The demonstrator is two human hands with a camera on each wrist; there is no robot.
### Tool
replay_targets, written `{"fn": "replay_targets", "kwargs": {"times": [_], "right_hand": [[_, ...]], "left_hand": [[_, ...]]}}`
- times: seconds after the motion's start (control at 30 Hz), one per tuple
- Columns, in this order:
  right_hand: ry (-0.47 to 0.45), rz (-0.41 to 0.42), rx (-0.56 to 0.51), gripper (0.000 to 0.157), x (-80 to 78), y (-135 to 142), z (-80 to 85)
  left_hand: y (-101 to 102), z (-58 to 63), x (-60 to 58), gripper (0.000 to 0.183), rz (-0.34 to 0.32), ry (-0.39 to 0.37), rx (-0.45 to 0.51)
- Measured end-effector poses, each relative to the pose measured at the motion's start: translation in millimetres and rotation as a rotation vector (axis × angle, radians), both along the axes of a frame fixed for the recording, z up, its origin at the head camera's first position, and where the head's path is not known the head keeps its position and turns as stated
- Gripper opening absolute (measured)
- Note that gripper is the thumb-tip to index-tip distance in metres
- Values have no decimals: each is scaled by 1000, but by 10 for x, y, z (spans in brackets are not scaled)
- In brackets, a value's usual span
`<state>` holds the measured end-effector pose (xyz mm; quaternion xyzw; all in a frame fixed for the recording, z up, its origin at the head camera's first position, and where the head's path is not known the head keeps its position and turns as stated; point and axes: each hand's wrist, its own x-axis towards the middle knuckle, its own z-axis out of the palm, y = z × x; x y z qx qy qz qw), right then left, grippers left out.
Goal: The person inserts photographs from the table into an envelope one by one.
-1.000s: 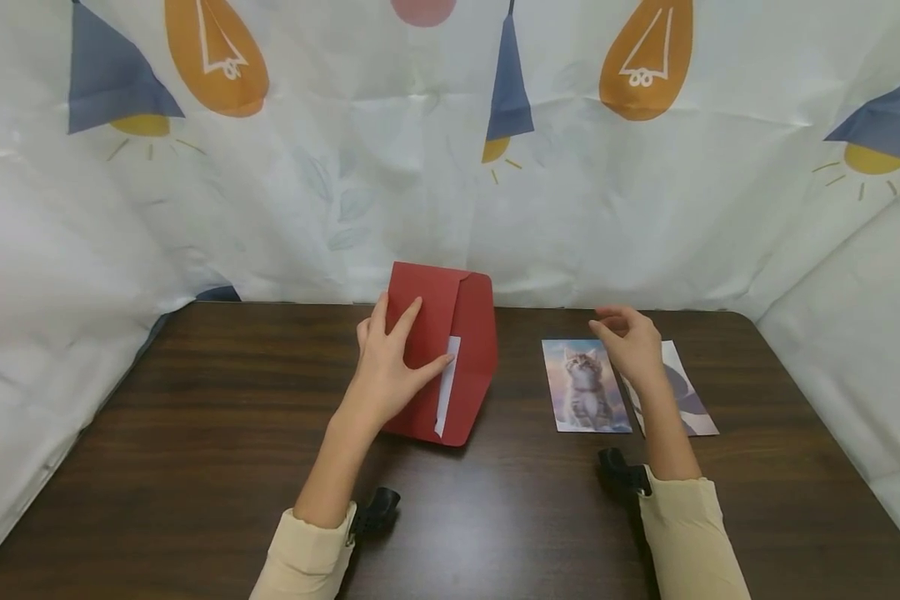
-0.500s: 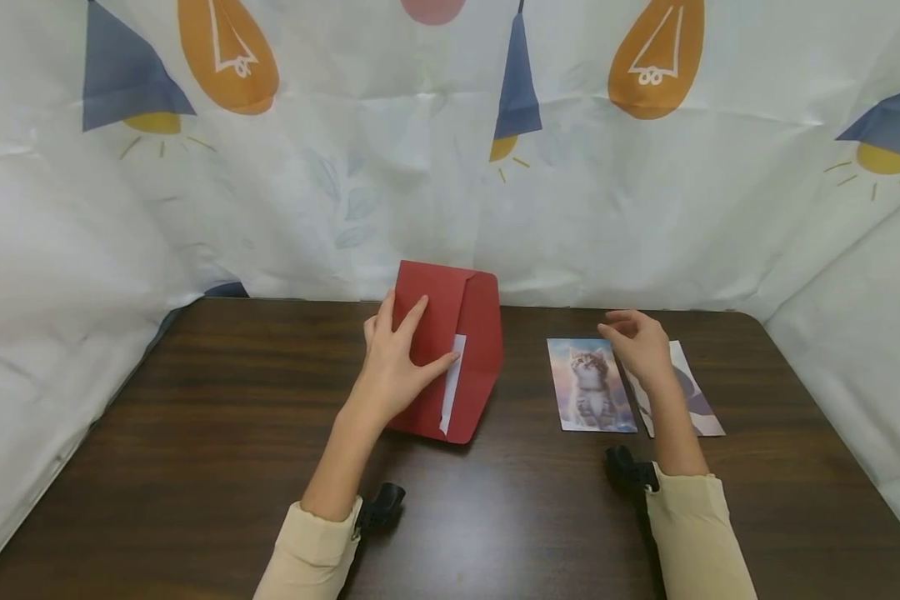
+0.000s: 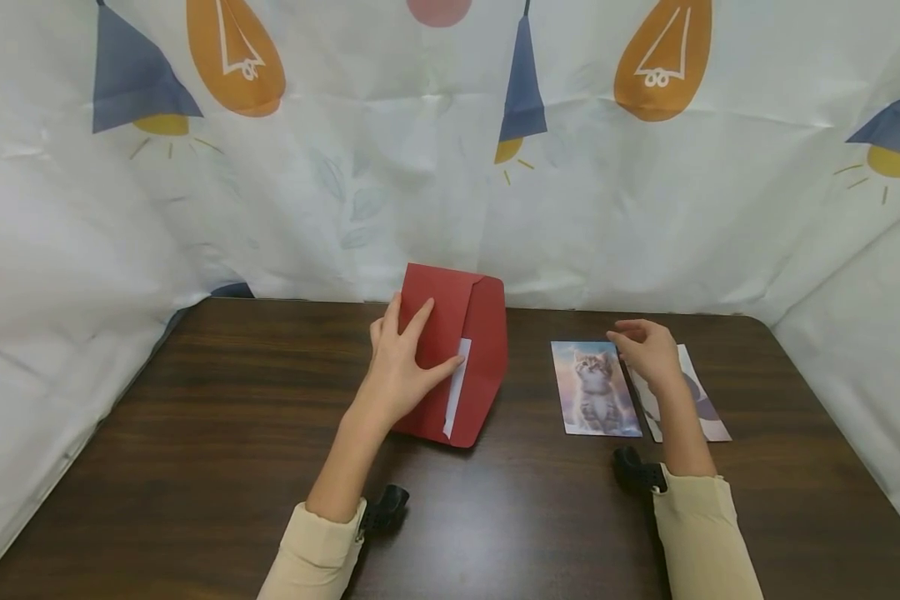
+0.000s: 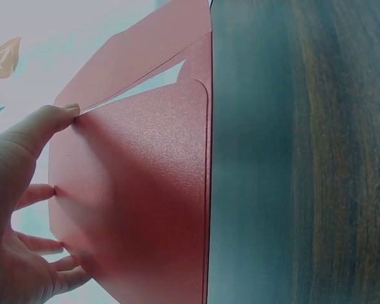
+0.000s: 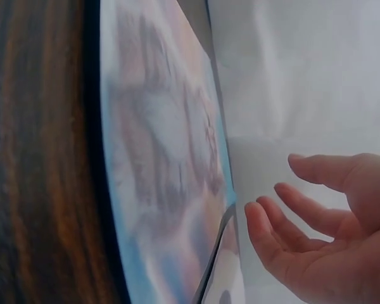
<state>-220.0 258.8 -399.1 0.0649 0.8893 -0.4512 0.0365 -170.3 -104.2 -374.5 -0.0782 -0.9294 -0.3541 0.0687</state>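
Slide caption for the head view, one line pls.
Left hand rests on an open red envelope; right hand hovers, holding nothing, near a kitten picture.

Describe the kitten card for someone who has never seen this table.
On the dark table, find the red envelope and look to its right. The kitten card lies there, just left of a second card. A striped kitten on a pastel sky sets it apart from that white-and-purple neighbour.
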Motion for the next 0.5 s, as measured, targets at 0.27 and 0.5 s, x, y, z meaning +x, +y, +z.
{"fn": "replay_targets", "kwargs": {"times": [0.27,0.5], "right_hand": [[-28,2,-17,54,-11,12,-45],[-61,0,-37,52,-18,6,-79]], "left_hand": [[3,1,2,90,-1,13,-8],[9,-12,0,90,-2,28,-21]]}}
